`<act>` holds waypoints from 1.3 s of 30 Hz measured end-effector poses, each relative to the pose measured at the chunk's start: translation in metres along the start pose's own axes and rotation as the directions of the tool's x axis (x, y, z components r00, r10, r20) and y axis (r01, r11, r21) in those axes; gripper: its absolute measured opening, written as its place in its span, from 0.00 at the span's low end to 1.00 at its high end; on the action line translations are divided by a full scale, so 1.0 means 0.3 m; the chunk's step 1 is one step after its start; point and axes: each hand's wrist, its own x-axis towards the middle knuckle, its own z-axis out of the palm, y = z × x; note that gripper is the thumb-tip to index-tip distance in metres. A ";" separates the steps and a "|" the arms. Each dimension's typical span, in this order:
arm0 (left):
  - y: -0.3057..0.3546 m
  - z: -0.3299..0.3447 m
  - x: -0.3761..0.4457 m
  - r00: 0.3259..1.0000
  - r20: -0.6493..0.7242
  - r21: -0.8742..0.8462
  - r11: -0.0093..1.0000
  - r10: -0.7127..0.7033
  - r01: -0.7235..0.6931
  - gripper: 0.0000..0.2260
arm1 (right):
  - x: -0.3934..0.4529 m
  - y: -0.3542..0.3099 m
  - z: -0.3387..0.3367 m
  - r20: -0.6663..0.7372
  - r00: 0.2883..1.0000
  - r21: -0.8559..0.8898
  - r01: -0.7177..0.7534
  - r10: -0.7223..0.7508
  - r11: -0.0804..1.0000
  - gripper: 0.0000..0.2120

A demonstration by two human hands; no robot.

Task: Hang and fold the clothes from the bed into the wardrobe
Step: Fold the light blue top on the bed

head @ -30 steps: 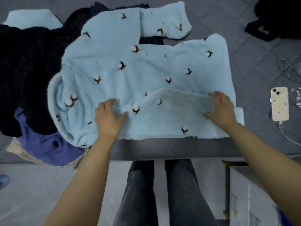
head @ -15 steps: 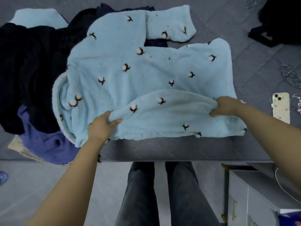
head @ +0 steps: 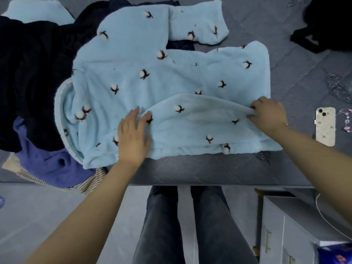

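Nearest to you were your own legs (head: 182, 225) in dark jeans, standing against the edge of the bed (head: 200, 168), with a grey cabinet (head: 285, 225) at your right and a white cable (head: 323, 216) running over its top.

Your left hand (head: 132, 138) lay flat on the fleece (head: 152, 82), fingers straight and slightly spread, pressing down the near left end of the folded-over flap. Your right hand (head: 268, 116) pinched the right end of that flap, the cloth bunched between thumb and curled fingers. The fleece was light blue with a cotton-boll print, spread on the grey bed close to its near edge; its lower part was folded up over the body, and one sleeve (head: 198, 23) lay bent across the far side.

Left of the fleece, a purple garment (head: 47, 162) and a striped one (head: 91, 181) hung over the bed's edge, partly under the fleece. Beyond them lay a heap of black clothes (head: 28, 73), with another light blue piece (head: 38, 10) at the far left corner.

To the right of your right hand, a phone (head: 325, 126) lay face down on the bed, well apart from the fleece. A black bag (head: 327, 21) sat at the far right.
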 end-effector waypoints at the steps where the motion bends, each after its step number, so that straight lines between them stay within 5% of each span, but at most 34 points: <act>1: 0.029 0.016 -0.006 0.991 0.069 0.026 0.993 0.110 -0.112 0.38 | -0.012 0.017 -0.009 -0.048 0.998 0.048 -0.034 0.036 0.998 0.18; 4: 0.090 0.085 -0.015 0.929 0.338 0.116 0.973 0.150 -0.200 0.45 | -0.047 0.075 -0.013 -0.031 0.936 0.316 -0.325 0.352 0.892 0.27; 7: 0.100 0.154 -0.001 0.887 0.463 0.264 0.953 0.008 -0.147 0.47 | -0.091 0.083 0.040 0.336 0.701 0.622 -0.667 0.629 0.410 0.39; 10: 0.094 0.183 0.028 0.875 0.483 0.274 0.956 -0.044 -0.103 0.43 | -0.123 0.036 0.122 0.507 0.619 0.755 -0.655 0.600 0.036 0.34; 14: 0.073 0.181 0.044 0.872 0.489 0.175 0.979 0.007 -0.106 0.39 | -0.155 0.033 0.168 0.304 0.618 0.892 -0.451 0.725 0.011 0.19; 17: 0.064 0.171 0.014 0.860 0.502 0.150 0.971 0.088 -0.187 0.36 | -0.201 0.068 0.166 0.160 0.634 0.945 -0.320 0.757 0.069 0.13; 21: 0.087 0.157 0.017 0.780 0.624 0.217 0.949 0.047 -0.230 0.35 | -0.226 0.076 0.178 0.229 0.722 0.847 -0.478 0.653 0.232 0.16; 24: 0.158 0.124 0.088 0.748 0.660 0.221 0.970 -0.069 -0.106 0.30 | -0.201 0.055 0.150 0.101 0.799 0.748 -0.454 0.592 0.485 0.22; 27: 0.262 0.056 0.219 0.876 0.475 0.151 0.988 -0.083 0.011 0.20 | -0.115 0.025 0.065 -0.111 0.911 0.655 -0.234 0.398 0.718 0.23; 32: 0.355 0.000 0.600 0.956 0.272 -0.003 0.993 0.112 -0.116 0.19 | 0.165 -0.022 -0.065 0.002 0.999 0.645 0.027 -0.037 0.764 0.24; 35: 0.359 0.024 0.785 0.940 0.322 0.200 0.963 0.109 -0.180 0.25 | 0.387 -0.025 -0.120 -0.040 0.983 0.436 0.177 -0.178 0.883 0.27; 39: 0.263 0.057 0.886 0.870 0.493 0.380 0.904 -0.021 -0.194 0.36 | 0.597 0.022 -0.144 0.140 0.952 0.039 0.268 -0.271 0.963 0.32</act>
